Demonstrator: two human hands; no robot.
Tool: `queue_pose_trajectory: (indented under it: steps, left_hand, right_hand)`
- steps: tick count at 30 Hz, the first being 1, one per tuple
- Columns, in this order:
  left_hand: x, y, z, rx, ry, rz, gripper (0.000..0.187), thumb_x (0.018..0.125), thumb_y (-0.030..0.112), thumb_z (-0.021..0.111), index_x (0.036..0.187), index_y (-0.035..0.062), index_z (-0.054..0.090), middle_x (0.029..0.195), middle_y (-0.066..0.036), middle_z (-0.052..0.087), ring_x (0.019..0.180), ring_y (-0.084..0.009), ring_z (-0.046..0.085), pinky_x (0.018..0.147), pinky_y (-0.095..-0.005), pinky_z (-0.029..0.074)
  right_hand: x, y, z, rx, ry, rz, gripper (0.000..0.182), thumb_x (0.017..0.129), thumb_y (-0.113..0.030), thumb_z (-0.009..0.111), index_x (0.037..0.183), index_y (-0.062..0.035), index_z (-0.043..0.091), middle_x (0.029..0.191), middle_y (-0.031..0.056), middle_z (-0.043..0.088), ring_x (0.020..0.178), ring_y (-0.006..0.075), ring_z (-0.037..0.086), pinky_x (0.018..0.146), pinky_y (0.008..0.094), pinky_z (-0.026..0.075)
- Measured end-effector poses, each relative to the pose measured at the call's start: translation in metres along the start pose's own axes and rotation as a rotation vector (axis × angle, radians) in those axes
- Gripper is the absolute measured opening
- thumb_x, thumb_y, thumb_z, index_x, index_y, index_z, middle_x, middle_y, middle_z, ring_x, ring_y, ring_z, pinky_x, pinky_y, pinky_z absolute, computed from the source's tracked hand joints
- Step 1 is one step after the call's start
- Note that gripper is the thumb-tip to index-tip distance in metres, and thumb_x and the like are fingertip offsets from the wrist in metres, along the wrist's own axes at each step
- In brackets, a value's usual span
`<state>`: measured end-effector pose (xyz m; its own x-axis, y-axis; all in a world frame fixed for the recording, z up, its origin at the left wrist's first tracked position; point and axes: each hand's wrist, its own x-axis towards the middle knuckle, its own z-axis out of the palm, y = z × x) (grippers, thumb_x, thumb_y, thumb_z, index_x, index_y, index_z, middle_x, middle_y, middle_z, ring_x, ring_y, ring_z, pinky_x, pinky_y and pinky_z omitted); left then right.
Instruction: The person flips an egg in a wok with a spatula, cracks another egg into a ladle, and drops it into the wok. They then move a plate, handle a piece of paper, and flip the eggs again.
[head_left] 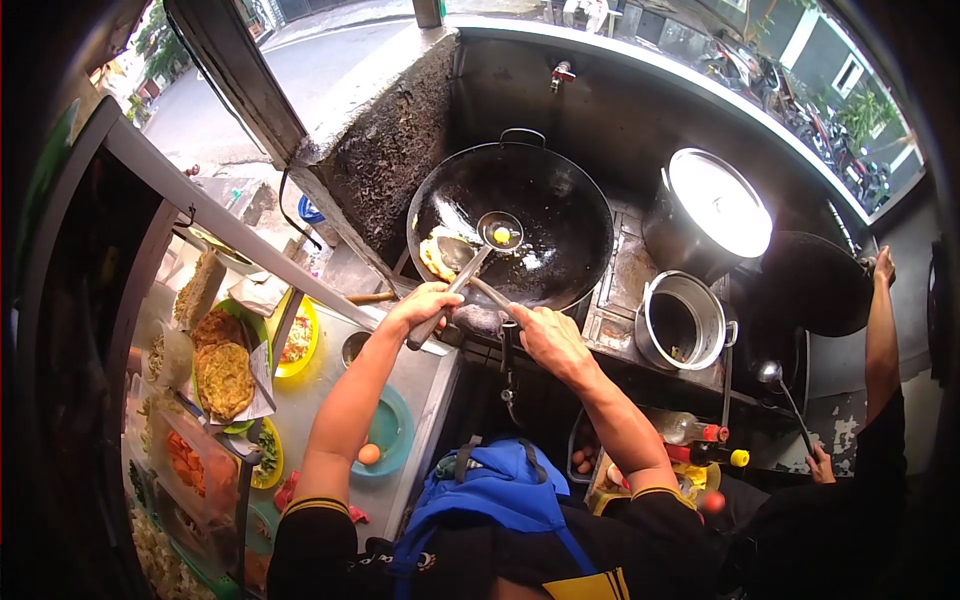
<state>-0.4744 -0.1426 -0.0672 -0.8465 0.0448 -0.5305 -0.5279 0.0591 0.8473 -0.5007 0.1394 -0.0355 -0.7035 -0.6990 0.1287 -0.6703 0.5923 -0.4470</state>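
My left hand (pixel 428 306) is closed around the handle of a ladle (pixel 500 233), whose bowl has a yellow yolk-like blob in it. My right hand (pixel 552 342) grips the handle of a spatula (pixel 457 252). The two handles cross just above the near rim of a large black wok (pixel 570 225). Beside the spatula's blade, a pale, browned piece of fried egg (pixel 434 256) lies against the wok's left wall. Oil glistens at the bottom.
At right, a co-worker's hand (pixel 883 268) holds a second wok (pixel 812 283); their other hand (pixel 820 466) grips a ladle. Lidded pot (pixel 665 225) and open pot (pixel 648 318) stand between woks. A teal bowl (pixel 398 430) with an egg and a glass food case flank my left.
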Motion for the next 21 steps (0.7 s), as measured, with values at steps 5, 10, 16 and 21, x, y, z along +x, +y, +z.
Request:
queue_pose_trajectory:
  steps: [5,10,16,21]
  left_hand:
    - [0.006,0.001,0.0,0.074,0.032,-0.009,0.022,0.088,0.023,0.07,0.093,0.002,0.064,0.076,-0.003,0.062,0.05,-0.0095,0.054,0.046,-0.0231,0.046]
    - [0.008,0.002,0.002,0.155,0.086,-0.007,0.023,0.087,0.023,0.07,0.094,0.0009,0.064,0.076,-0.003,0.062,0.049,-0.0097,0.054,0.046,-0.0236,0.045]
    - [0.006,0.007,0.008,0.34,0.152,0.009,0.027,0.084,0.021,0.067,0.096,-0.0026,0.063,0.076,-0.007,0.065,0.052,-0.0137,0.059,0.05,-0.0301,0.05]
    - [-0.01,0.019,0.021,0.524,0.265,-0.021,0.034,0.081,0.026,0.067,0.101,-0.001,0.062,0.074,-0.011,0.067,0.055,-0.018,0.064,0.057,-0.0356,0.052]
  right_hand:
    - [-0.001,-0.001,0.001,-0.002,-0.02,0.011,0.029,0.09,-0.01,0.049,0.117,-0.0122,0.059,0.079,0.0195,0.064,0.073,0.0404,0.067,0.063,0.0521,0.053]
    - [0.0,-0.008,-0.008,-0.008,-0.113,0.065,0.036,0.087,-0.01,0.054,0.122,-0.0127,0.057,0.084,0.0201,0.064,0.079,0.041,0.066,0.068,0.0527,0.052]
    - [-0.001,-0.009,-0.006,0.005,-0.16,0.097,0.046,0.083,-0.011,0.058,0.129,-0.0134,0.054,0.087,0.0205,0.064,0.082,0.0416,0.064,0.072,0.0531,0.052]
    - [-0.004,-0.008,-0.003,0.009,-0.075,0.058,0.031,0.09,-0.011,0.049,0.12,-0.014,0.057,0.083,0.0207,0.064,0.079,0.0416,0.066,0.068,0.0535,0.052]
